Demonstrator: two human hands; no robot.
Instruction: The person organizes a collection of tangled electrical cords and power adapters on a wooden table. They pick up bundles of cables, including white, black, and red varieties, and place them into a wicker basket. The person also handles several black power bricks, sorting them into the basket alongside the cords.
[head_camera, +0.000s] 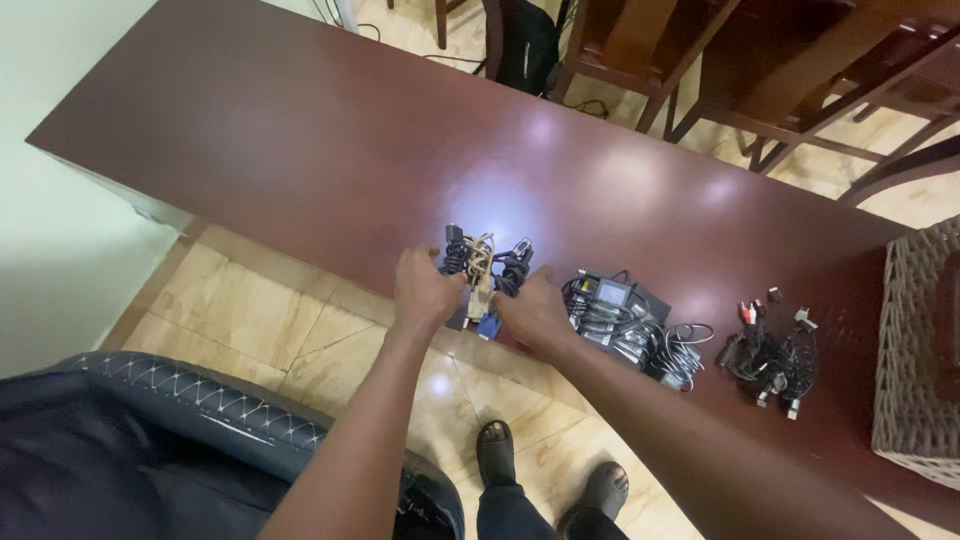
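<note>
Shiny dark red wood makes up the long worktop (300, 140), and it stands on a floor of tan tiles (250, 320). Wooden chairs (700, 60) stand on the far side, and a black bag (525, 45) sits on the floor near them.

Both hands meet at the near edge of the worktop. The left hand (425, 290) is curled shut around the left side of a bundle of cables (485, 265). The right hand (535, 310) is curled shut around the right side of the same bundle. The bundle has black cords, a pale cord and a blue plug end at the bottom. It rests on the worktop between the two hands.

Just to the right of the right hand lies a black power adapter (610, 300) with grey cords wrapped around it. Farther right is a loose pile of thin black wires (770, 355) with small red and white plugs. A woven basket (915, 350) stands at the right end of the worktop.

Near the bottom left is a black padded chair (150, 430). The person's feet in dark sandals (545, 480) show on the tiles below.
</note>
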